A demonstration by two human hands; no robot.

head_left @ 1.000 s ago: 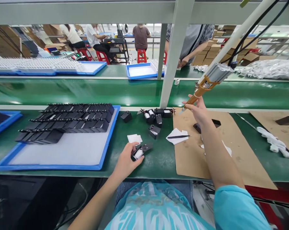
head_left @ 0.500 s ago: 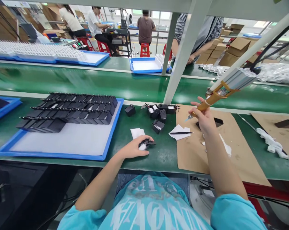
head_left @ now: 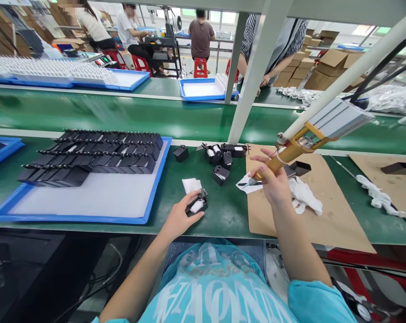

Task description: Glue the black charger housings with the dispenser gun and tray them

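Note:
My left hand (head_left: 182, 216) is closed around a small black plastic case (head_left: 196, 207) on the green bench, with a white piece visible inside it. Just behind it lies a white paper (head_left: 191, 185). My right hand (head_left: 273, 179) grips a gold-coloured glue dispenser (head_left: 285, 154) whose thin tip points down and left, over another white paper (head_left: 240, 183) with a dark strip on it. Several more black cases (head_left: 220, 175) sit loosely beyond my hands, some showing white pieces inside.
To the left, a blue-rimmed tray (head_left: 145, 217) holds rows of black cases (head_left: 88, 154). Brown cardboard (head_left: 337, 220) with a crumpled white cloth (head_left: 306, 195) lies at right. A slanted white post (head_left: 257, 76) rises behind the bench. Several people work beyond.
My right hand has brought the dispenser down and left, nearer my left hand. The case in my left hand has shifted slightly left, and its white inside shows more.

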